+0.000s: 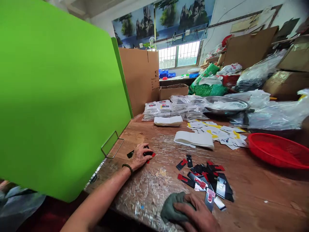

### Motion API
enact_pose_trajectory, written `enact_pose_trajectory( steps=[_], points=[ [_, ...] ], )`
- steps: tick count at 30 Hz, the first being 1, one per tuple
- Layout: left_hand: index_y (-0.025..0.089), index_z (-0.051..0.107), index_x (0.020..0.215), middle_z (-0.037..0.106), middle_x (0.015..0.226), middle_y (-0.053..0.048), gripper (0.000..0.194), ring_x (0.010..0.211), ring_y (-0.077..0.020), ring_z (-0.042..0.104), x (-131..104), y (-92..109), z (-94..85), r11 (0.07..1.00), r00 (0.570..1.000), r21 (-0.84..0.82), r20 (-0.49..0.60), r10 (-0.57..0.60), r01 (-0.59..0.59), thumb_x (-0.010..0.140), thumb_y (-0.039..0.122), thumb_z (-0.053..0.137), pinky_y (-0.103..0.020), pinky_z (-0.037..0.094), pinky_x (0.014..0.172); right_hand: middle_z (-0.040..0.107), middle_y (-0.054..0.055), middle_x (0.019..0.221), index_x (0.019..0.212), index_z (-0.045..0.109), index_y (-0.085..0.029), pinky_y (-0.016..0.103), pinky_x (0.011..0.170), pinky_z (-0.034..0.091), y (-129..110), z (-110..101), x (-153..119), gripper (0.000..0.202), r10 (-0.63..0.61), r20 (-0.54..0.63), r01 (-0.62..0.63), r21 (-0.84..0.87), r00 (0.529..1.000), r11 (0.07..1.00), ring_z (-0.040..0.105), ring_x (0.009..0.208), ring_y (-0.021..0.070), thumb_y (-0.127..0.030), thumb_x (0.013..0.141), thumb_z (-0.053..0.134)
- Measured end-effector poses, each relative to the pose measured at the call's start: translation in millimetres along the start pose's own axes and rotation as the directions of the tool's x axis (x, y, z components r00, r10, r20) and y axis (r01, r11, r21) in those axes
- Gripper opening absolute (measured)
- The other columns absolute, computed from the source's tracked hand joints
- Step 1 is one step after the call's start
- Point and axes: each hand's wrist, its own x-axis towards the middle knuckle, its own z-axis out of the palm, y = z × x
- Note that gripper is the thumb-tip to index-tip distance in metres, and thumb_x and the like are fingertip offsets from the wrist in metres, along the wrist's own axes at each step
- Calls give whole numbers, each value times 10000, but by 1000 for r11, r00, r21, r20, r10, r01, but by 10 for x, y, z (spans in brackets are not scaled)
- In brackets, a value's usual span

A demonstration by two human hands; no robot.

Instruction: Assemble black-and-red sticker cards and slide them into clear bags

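My left hand (140, 157), with a dark beaded bracelet at the wrist, rests on the wooden table (260, 199) with its fingers curled over small black and red pieces (130, 154). Near the front edge, my right hand (196, 214) grips a grey-green cloth (172, 207), bunched up on the table. Just beyond the right hand lies a loose pile of flat black, red and silvery pieces (220, 185), some overlapping.
White folded strips (194, 139) and scattered printed cards (227, 137) lie mid-table. Bagged packs (158, 109) and a metal bowl (227, 104) stand behind. A red basket (277, 151) is right; a green panel (60, 96) borders the left.
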Motion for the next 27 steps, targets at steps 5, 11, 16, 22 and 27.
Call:
enact_pose_trajectory(
  steps=[5, 11, 16, 22, 27],
  points=[
    [217, 722, 607, 677, 758, -31, 61, 848, -222, 623, 30, 215, -90, 942, 968, -294, -134, -211, 165, 586, 197, 776, -379, 475, 866, 624, 75, 952, 953, 706, -260, 331, 759, 537, -106, -110, 29, 184, 171, -94, -157, 146, 981, 977, 612, 891, 218, -295, 906, 532],
    [159, 645, 755, 625, 620, 5, 261, 489, -114, 537, -104, 451, -308, 818, 914, -524, -165, -371, 238, 654, 391, 708, -244, 435, 497, 630, 44, 832, 829, 692, -234, 346, 753, 492, -76, -214, 52, 231, 345, -145, -294, 291, 927, 911, 586, 821, 218, -425, 875, 571],
    [150, 640, 787, 671, 694, -23, 349, 553, -146, 619, -696, 1064, -132, 672, 935, -697, -6, -354, 250, 594, 405, 781, -277, 523, 552, 611, 67, 966, 799, 671, -215, 370, 843, 470, -393, -313, 375, 215, 414, -334, -270, 400, 847, 876, 577, 939, 233, -420, 831, 616],
    [158, 669, 716, 671, 670, 2, 283, 598, -110, 605, -1209, 1522, 48, 488, 925, -842, 32, -378, 229, 549, 301, 848, -190, 490, 548, 640, 68, 1106, 848, 593, -209, 345, 917, 456, -695, -199, 528, 132, 162, -199, -60, 439, 966, 897, 579, 1093, 212, -126, 751, 563],
    [167, 610, 774, 644, 672, 19, 346, 547, -141, 654, -973, 1392, 274, 424, 920, -871, 76, -384, 249, 580, 343, 836, -267, 564, 572, 679, 44, 959, 817, 601, -211, 323, 817, 492, -285, -482, 107, 139, 359, -255, -265, 338, 898, 903, 623, 906, 200, -148, 713, 534]
  ],
)
